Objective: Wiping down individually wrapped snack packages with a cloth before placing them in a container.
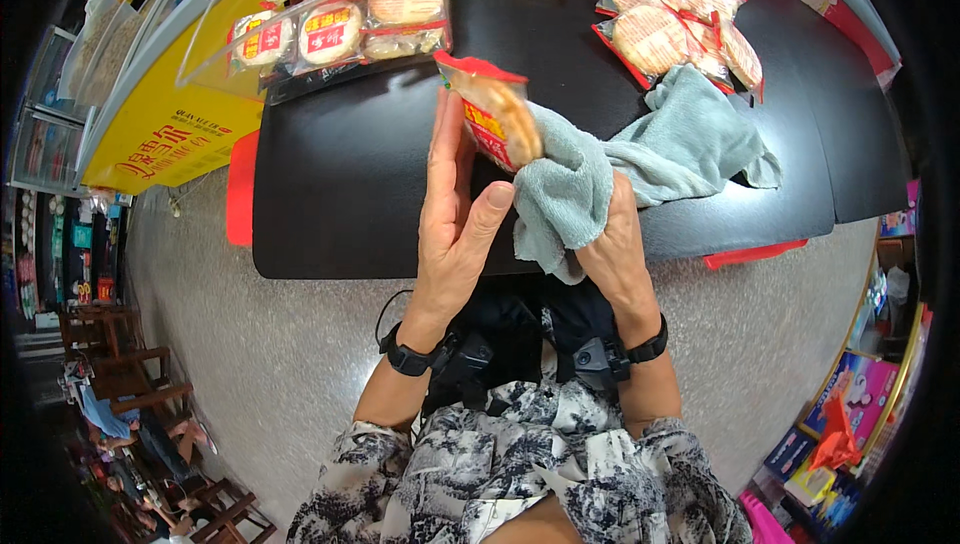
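- Left fingers, extended and unclenched, back a tilted packet; right hand clenches cloth against it.
- Step — wiping, apparently.
- Next move calls for turning packet.

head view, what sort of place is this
Probably a small shop: packaged round snacks are piled on a black table, a yellow-sided stand is beside it, and assorted goods crowd the left edge.

Grey-green cloth, black table, black-and-white mottled shirt
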The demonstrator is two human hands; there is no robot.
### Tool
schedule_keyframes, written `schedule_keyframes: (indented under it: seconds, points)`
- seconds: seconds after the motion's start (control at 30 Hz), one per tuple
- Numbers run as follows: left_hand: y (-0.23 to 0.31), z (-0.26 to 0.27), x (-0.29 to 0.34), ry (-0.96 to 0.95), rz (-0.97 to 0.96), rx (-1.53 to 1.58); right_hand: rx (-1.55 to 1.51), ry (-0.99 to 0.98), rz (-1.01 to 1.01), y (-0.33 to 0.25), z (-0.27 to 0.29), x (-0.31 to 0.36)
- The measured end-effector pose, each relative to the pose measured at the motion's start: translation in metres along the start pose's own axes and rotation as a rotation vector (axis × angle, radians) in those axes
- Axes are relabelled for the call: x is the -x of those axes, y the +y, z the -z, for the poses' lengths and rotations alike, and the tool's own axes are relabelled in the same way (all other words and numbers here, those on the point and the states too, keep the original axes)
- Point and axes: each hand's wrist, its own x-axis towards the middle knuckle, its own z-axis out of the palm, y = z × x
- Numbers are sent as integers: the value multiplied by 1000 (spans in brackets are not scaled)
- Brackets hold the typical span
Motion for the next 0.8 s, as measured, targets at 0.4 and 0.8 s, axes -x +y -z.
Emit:
schedule_keyframes:
  seconds: [0.4,0.8]
  points:
    - [5,3,13,109,262,265,111,-82,316,11,-12,0]
    - [8,4,10,-68,303,192,297,9,347,12,-13,-4]
